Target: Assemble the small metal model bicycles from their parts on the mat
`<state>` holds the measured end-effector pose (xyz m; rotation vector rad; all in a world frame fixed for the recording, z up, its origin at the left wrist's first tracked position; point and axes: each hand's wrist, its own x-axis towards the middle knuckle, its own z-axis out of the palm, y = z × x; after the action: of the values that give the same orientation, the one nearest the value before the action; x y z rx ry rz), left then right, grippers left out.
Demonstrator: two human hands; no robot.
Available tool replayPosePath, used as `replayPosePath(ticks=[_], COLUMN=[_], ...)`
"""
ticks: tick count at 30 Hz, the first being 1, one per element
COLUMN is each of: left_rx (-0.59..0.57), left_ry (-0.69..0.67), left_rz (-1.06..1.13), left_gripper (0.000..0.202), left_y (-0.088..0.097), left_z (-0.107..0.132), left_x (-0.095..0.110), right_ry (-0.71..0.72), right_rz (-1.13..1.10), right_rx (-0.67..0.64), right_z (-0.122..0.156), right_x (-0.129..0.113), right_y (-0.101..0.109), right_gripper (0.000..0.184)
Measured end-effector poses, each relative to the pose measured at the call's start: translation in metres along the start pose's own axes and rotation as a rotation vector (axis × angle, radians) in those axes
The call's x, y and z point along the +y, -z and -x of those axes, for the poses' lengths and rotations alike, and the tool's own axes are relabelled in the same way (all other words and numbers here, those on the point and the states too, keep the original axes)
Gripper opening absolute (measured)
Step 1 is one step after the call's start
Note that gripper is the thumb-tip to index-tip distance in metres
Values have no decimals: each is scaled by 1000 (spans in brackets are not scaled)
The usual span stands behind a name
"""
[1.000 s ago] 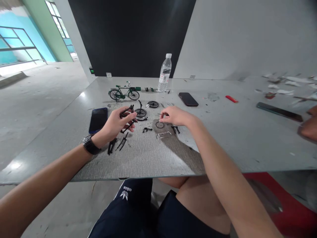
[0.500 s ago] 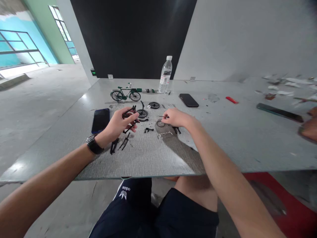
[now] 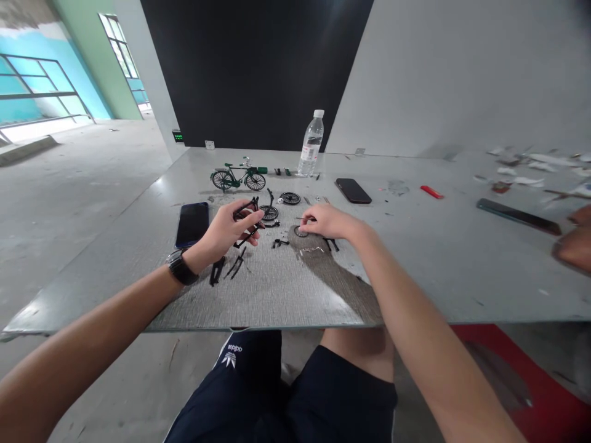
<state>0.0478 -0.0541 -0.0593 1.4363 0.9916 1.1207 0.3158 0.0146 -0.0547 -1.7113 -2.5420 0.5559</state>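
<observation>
My left hand (image 3: 226, 232), with a black watch on the wrist, is closed round a small black model-bicycle frame (image 3: 247, 216) held just above the grey mat (image 3: 277, 289). My right hand (image 3: 329, 221) pinches a thin dark pin-like part (image 3: 302, 218) over a small ring-shaped part (image 3: 300, 232). Loose black parts lie about the hands: a wheel (image 3: 268, 213), another wheel (image 3: 290, 198), a fork (image 3: 237, 264), a small bracket (image 3: 279, 243) and a clear piece (image 3: 313, 251).
A finished green model bicycle (image 3: 239, 176) and a water bottle (image 3: 309, 144) stand at the back. One dark phone (image 3: 192, 224) lies left of the mat, another phone (image 3: 353, 190) to the right. A red item (image 3: 432, 192), a long dark strip (image 3: 519, 216) and another person's hand (image 3: 572, 246) are at right.
Both hands keep their hold with little movement. The view has shifted slightly, so the table items sit a little to the right and lower in the picture.
</observation>
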Motion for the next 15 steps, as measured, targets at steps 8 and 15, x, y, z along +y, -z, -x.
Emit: replayPosePath(ticks=[8, 15], left_rx=[-5, -14], left_ry=[-9, -9], left_rz=[9, 5], left_gripper=[20, 22], left_y=[0, 1], left_z=[-1, 0], left_x=[-1, 0], right_ry=[-40, -52], right_rz=[-17, -54], right_rx=[-46, -73], right_z=[0, 1], right_x=[-2, -4], right_y=[-1, 0], right_gripper=[24, 23])
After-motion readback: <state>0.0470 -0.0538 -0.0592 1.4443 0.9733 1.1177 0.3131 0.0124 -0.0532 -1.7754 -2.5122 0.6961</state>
